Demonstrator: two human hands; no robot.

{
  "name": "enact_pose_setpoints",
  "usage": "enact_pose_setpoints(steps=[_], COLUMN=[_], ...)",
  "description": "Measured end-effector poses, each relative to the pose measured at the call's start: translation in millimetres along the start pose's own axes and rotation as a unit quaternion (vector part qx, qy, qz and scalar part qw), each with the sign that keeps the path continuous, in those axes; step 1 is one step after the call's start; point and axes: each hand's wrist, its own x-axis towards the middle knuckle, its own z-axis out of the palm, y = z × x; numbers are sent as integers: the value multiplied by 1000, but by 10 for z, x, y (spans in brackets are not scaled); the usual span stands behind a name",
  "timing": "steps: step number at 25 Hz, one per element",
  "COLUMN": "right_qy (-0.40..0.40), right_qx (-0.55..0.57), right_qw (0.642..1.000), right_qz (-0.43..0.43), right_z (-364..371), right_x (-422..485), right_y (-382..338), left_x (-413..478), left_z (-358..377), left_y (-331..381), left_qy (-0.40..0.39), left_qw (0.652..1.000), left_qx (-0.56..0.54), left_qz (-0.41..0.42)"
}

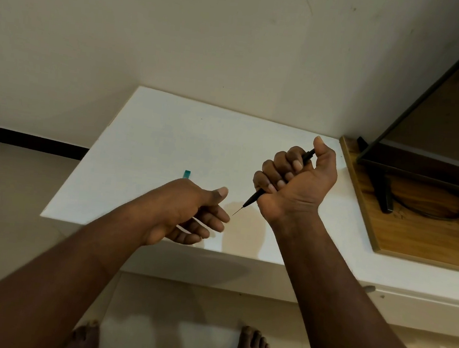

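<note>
right hand [292,180]: fist clamped round black needle tool [252,198]
tool tip: just short of left hand [187,214] fingers
left hand: loosely apart, holds nothing

Room over tabletop [155,137] between teal strip [186,174] and monitor stand [384,195]; needle tool [251,199] intrudes.

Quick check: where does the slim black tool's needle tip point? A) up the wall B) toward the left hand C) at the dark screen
B: the right hand grips the slim black needle-tipped tool, its tip aimed toward the left hand.
</note>
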Motion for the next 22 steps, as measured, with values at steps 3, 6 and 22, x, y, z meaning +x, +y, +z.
enact_pose_setpoints(steps=[3,6,22], right_qy=[0,-1,-6], right_qx=[-4,-16,-25], right_qw=[1000,1000,1000], right_qz=[2,2,-1], right_z=[6,20,19], right_x=[-11,-19,-20], right_y=[-4,-1,6], left_x=[-7,-16,-28], left_z=[2,1,33], left_y=[6,8,11], left_qy=[-20,-37,-58], left_qw=[1000,999,997], left_qx=[-13,-32,-55], left_qz=[-13,-19,-9])
